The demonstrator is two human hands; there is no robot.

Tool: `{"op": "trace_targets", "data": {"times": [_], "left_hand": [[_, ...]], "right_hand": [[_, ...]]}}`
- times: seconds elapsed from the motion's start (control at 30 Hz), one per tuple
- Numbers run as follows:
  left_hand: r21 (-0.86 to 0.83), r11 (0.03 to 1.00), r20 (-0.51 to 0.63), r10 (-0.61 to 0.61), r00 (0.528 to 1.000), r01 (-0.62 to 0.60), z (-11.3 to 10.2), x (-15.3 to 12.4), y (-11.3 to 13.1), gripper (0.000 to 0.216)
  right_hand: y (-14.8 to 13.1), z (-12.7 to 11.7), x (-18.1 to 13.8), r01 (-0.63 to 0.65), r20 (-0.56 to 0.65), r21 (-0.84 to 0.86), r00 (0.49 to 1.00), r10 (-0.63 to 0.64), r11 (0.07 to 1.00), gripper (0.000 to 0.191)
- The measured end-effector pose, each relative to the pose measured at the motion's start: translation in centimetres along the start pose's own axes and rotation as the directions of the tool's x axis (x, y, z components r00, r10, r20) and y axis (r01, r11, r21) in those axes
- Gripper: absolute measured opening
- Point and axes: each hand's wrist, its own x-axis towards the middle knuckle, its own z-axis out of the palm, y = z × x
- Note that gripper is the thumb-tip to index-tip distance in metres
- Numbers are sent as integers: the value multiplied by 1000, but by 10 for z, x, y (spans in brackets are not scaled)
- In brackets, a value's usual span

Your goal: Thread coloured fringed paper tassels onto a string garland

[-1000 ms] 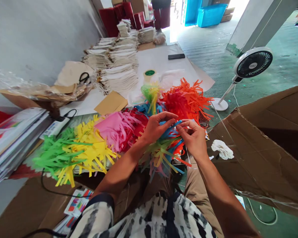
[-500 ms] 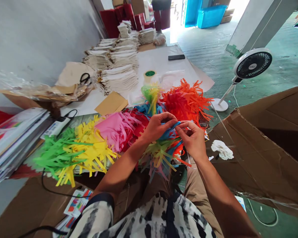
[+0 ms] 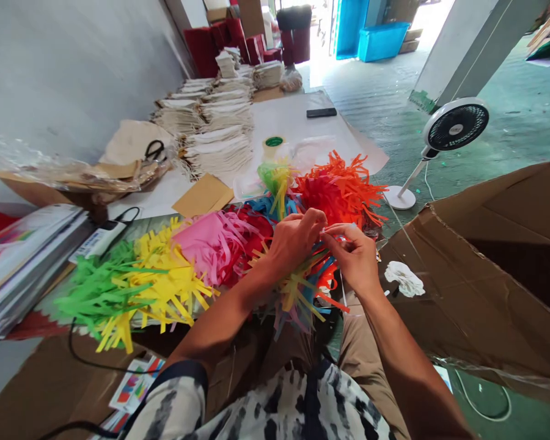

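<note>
My left hand (image 3: 294, 239) and my right hand (image 3: 355, 253) meet fingertip to fingertip over a multicoloured bundle of fringed paper strips (image 3: 302, 287) on my lap. Both hands are closed, pinching the top of that bundle. Behind them lie piles of cut paper fringe: orange (image 3: 343, 186), pink (image 3: 213, 241), yellow (image 3: 165, 284) and green (image 3: 98, 293). A smaller green-yellow bundle (image 3: 277, 177) stands upright further back.
A large open cardboard box (image 3: 486, 269) fills the right. A white floor fan (image 3: 449, 131) stands beyond it. Stacks of cream bags (image 3: 217, 131), a tape roll (image 3: 274, 145), scissors (image 3: 154, 148), a phone (image 3: 321, 112) and a power strip (image 3: 98, 239) lie around. Crumpled white paper (image 3: 404, 278) sits by my right knee.
My fingers have closed in on the blue strips, which are now mostly hidden under my hands. The camera has tilted slightly, shifting the scene a little.
</note>
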Motion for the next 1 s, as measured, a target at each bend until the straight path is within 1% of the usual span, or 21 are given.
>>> {"op": "trace_targets", "data": {"times": [0.07,0.13,0.17,0.23,0.3,0.4,0.5,0.57,0.63,0.67,0.7,0.73,0.77,0.83,0.87,0.9,0.97,1.0], "left_hand": [[-40,997,66,-58,996,61,-3,-2,3,32],[-65,995,157,-64,985,75,-5,-5,4,41],[-54,997,203,-38,978,50,-5,-6,3,40],[9,1000,286,26,958,-30,-4,-9,0,31],[89,992,354,55,934,-92,-3,-10,-3,34],[200,972,397,31,917,-120,-7,-11,-3,47],[249,964,417,-23,909,-90,-22,-11,3,56],[247,969,443,-107,890,-6,-39,-9,4,59],[306,942,450,-270,851,137,-56,-2,1,65],[367,908,431,-359,828,203,-64,3,-2,66],[436,864,388,-431,815,250,-69,9,-5,66],[498,822,322,-472,821,278,-71,16,-8,62],[540,793,253,-473,844,282,-71,25,-11,55],[564,783,133,-398,908,261,-58,43,-16,34],[552,801,122,-353,928,232,-47,52,-18,25],[544,814,152,-336,930,204,-35,61,-20,28],[573,800,205,-348,915,176,-9,76,-23,49],[581,795,213,-355,910,174,2,83,-24,55]], "right_hand": [[3,0,-2,-6,-21,49,1000,7,999,35],[6,-1,-4,-36,-46,111,998,41,993,37],[9,-1,-6,-43,-62,136,997,52,990,37],[14,-2,-8,-32,-98,177,994,50,984,35],[20,-4,-10,-6,-131,253,991,41,968,32],[27,-9,-12,9,-142,410,988,54,912,28],[32,-15,-13,-13,-123,493,989,84,870,29],[35,-17,-13,-30,-101,508,990,94,861,30],[39,-16,-13,-32,-91,501,992,89,865,28],[41,-16,-14,-26,-94,489,992,83,872,27],[44,-15,-14,-19,-103,472,992,77,882,26],[46,-13,-14,-15,-111,450,991,73,893,26],[47,-12,-14,-13,-117,427,991,69,904,25],[49,-9,-15,-16,-121,389,990,69,921,26],[49,-9,-14,-22,-118,375,990,71,927,27],[49,-8,-14,-29,-112,363,991,74,931,27],[48,-7,-14,-38,-105,341,991,78,939,29],[47,-7,-14,-40,-102,329,992,78,943,30]]}}
